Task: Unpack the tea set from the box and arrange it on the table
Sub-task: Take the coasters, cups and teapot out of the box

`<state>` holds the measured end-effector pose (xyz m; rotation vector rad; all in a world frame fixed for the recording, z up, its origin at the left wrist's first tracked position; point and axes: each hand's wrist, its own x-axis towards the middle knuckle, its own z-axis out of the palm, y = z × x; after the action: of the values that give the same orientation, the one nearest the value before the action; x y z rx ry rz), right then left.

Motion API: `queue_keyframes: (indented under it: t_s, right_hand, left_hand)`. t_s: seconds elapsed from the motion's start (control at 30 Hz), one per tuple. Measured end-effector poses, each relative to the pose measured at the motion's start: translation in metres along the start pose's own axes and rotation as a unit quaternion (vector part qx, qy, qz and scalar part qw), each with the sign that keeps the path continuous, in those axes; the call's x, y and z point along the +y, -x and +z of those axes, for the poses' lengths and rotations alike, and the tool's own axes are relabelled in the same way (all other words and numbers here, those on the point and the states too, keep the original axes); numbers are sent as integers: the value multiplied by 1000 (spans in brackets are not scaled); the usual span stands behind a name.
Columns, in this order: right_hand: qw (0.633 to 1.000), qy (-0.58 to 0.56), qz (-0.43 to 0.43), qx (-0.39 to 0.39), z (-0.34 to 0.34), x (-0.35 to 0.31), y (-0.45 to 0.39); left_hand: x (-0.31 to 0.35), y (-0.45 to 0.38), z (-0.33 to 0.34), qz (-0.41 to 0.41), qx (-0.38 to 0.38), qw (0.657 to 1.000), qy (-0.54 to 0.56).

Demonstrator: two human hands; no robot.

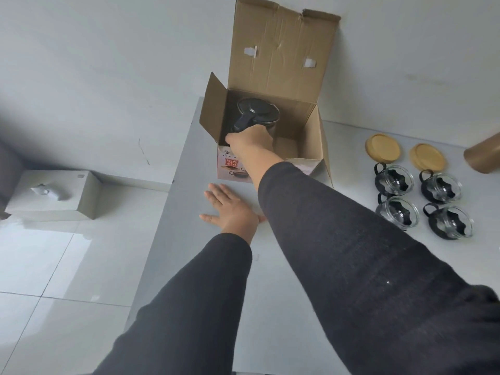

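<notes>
Black sleeves fill the near frame, both arms reaching forward over the grey table [189,266]. Left hand [230,209] lies flat on the tabletop, fingers spread, palm down, just in front of the box, holding nothing. Right hand [250,140] reaches into the open cardboard box [305,115], fingers wrapped around the black handle of the teapot [257,112]. Teapot sits inside the box, left side, top level with the rim, not clear of it yet.

Teapot: dark round lid, black handle, body mostly hidden by the box wall and the hand; material of the body can't be told. Probably the heaviest piece of the set and likely breakable, so the handle is the right hold, lifting straight up to miss the flaps; a second hand under the base would steady it.

To the right on the table, well apart from the box: four glass cups [393,181] in black holders, set two by two, and beyond them two wooden coasters [382,146]. Box lid flap stands upright at the far side.
</notes>
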<state>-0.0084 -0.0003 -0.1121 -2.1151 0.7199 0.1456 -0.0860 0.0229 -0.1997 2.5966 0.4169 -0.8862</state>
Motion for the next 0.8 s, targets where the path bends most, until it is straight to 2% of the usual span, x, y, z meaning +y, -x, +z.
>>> queue_keyframes:
  t_s: [0.2, 0.43, 0.53, 0.67, 0.8]
  right_hand:
    - [999, -45, -7, 4, -8, 1, -1]
    - [983, -168, 65, -34, -13, -10, 2]
    - [976, -201, 77, -25, -13, -11, 2]
    - [969, -230, 87, -28, -18, -12, 4]
    - [975, -210, 72, -18, -26, -13, 9]
  left_hand:
    - [1, -4, 2, -3, -6, 1000, 10]
    - [0, -7, 3, -1, -10, 1000, 21]
    - [-1, -8, 4, -1, -9, 1000, 17]
    - [-2, -10, 5, -3, -11, 1000, 11]
    - [-2, -8, 4, -4, -11, 1000, -1]
